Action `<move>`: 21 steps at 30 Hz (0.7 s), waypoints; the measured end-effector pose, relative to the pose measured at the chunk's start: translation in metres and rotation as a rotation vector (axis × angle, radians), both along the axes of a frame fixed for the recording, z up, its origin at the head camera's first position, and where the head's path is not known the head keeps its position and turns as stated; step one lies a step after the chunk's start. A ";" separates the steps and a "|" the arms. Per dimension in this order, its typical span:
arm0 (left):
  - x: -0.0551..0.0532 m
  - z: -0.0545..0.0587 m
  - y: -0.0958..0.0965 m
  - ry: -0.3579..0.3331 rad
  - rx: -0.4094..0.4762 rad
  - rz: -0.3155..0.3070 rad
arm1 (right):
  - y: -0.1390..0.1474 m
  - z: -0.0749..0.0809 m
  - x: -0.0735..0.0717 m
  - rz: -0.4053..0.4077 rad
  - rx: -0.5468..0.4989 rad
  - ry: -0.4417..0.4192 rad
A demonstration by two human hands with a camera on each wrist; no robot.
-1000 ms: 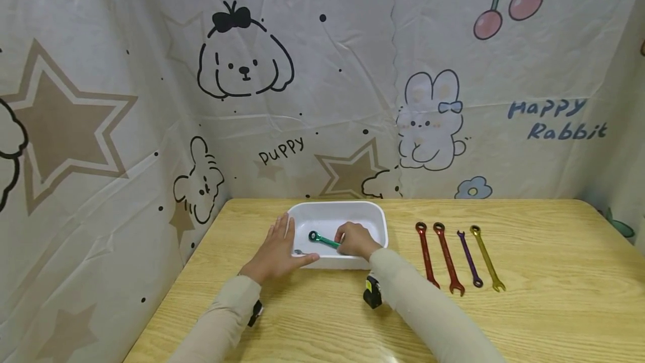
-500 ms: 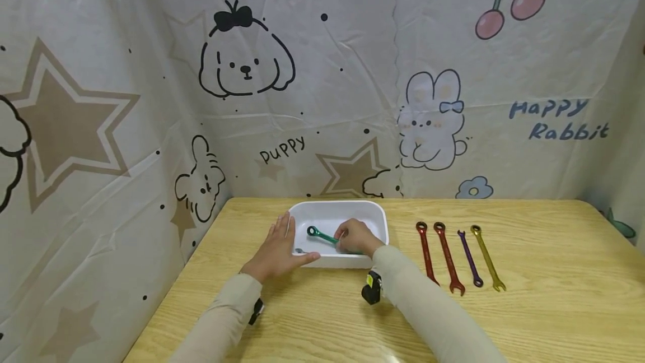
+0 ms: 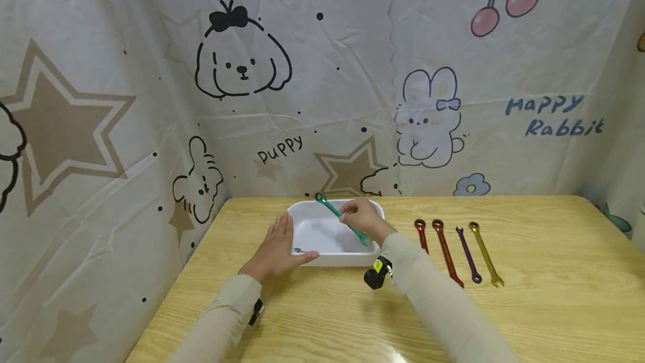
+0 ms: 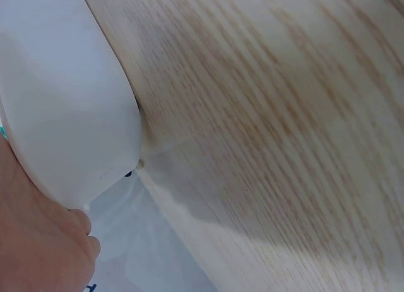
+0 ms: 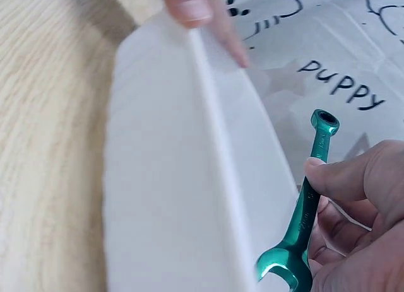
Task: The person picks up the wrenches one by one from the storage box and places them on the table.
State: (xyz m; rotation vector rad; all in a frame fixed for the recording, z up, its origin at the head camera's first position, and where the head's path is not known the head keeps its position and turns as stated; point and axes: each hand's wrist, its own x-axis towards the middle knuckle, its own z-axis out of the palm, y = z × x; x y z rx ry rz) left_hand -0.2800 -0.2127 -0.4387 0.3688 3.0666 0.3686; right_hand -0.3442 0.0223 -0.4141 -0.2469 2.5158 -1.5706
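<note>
My right hand (image 3: 364, 216) pinches a green combination wrench (image 3: 332, 209) by the middle of its shank, over the white plastic tray (image 3: 322, 260). The wrench is tilted, its ring end up and to the left and its open end low near the tray's right side. In the right wrist view the thumb presses on the green wrench (image 5: 303, 219). My left hand (image 3: 277, 248) rests at the tray's left front corner, fingers straight along the left side and thumb on the front rim. A small silvery tip (image 3: 298, 250) shows inside near that thumb; the rest of it is hidden.
On the wooden table (image 3: 312, 312), right of the tray, lie a red wrench (image 3: 421, 234), another red wrench (image 3: 446, 251), a purple wrench (image 3: 468, 255) and a yellow wrench (image 3: 486, 254). My right sleeve partly covers the leftmost red one. A printed cloth (image 3: 342, 99) hangs behind.
My right hand has lifted the green wrench off the tray's floor, up and slightly right, with its ring end now above the back rim. The left hand has stayed at the corner.
</note>
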 end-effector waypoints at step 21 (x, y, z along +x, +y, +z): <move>0.001 -0.001 -0.001 -0.011 0.002 -0.015 | 0.127 0.025 0.007 -0.031 -0.029 -0.033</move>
